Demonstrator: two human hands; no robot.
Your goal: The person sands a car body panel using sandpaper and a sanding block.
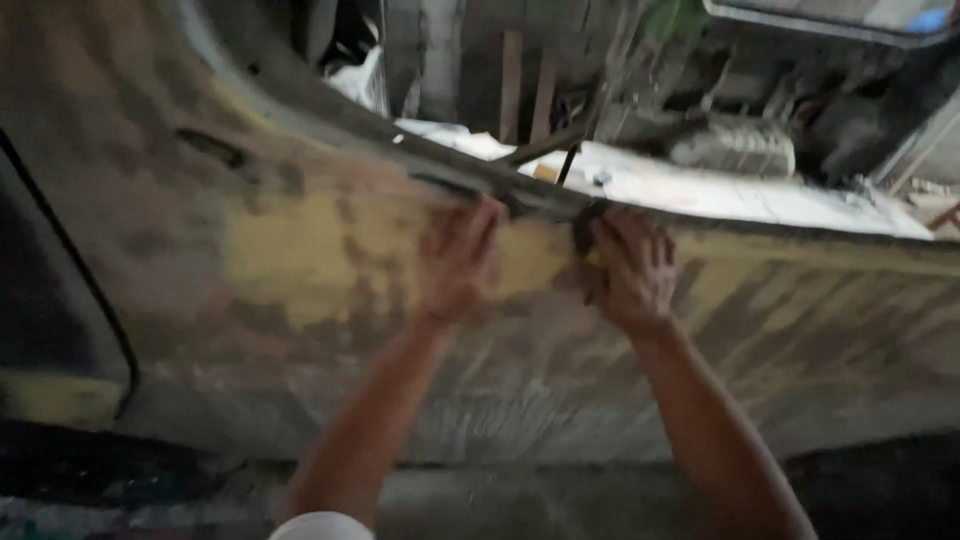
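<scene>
Both hands (455, 262) (630, 270) flat against yellow-patched car panel (300, 260).

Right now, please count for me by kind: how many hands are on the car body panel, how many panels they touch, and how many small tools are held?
Hands: 2, the left hand flat on the panel and the right hand
Car body panel: 1, with yellow filler patches
Small dark sanding piece under the right hand: 1, blurred
Total: 4

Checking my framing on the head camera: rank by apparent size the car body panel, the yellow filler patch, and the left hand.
1. Car body panel, fills most of the view.
2. Yellow filler patch.
3. Left hand, though it is nearer the camera, so apparent size flatters it.
</scene>
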